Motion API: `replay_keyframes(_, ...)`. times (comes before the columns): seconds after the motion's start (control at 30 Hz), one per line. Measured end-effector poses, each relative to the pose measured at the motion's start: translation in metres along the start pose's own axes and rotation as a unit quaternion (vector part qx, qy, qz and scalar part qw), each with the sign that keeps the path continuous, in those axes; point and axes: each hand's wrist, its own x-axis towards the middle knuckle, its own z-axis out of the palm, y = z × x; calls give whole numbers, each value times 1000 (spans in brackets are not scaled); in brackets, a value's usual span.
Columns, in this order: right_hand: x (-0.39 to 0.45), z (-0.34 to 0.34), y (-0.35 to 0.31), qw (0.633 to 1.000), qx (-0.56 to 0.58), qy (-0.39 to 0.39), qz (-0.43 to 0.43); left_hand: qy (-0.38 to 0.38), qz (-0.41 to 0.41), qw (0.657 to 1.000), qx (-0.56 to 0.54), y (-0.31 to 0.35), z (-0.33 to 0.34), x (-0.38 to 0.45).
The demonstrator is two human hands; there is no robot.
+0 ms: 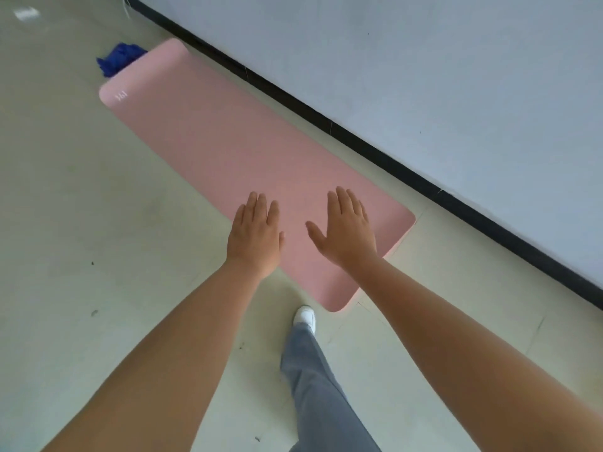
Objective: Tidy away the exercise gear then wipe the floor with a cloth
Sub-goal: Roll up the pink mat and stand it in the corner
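Flat out, both hands (256,234) (347,228) over pink mat (208,138), blue cloth (119,58) nr far end.

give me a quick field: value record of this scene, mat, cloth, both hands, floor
mat: pink mat unrolled flat on the floor, running alongside the wall's black skirting
cloth: blue cloth bunched on the floor at the mat's far end
left hand: fingers straight, holds nothing, over the mat's near left edge
right hand: fingers spread, holds nothing, over the mat's near end
contact with mat: cannot tell
floor: pale tiles with a few dark specks
foot: white shoe beside the mat's near corner
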Motion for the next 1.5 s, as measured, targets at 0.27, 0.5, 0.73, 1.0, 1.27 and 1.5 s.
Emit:
replay_keyframes(0.27,136,-16,21,993,21,1,113,-4,115,992,47,-22,-31,155)
replay_keyframes(0.5,185,-11,29,983,40,-15,179,-31,163,983,85,-44,-36,231)
replay_keyframes(0.73,211,13,35,959,68,-3,276,-54,258,958,113,-51,-11,291)
replay_keyframes(1.0,219,101,44,877,131,3,463,-82,400,899,160,-57,61,368)
replay_keyframes(1.27,261,293,116,845,134,0,518,-60,460,874,147,-14,249,454)
replay_keyframes(1.5,262,448,209,782,105,68,610,-63,512,837,180,45,433,479)
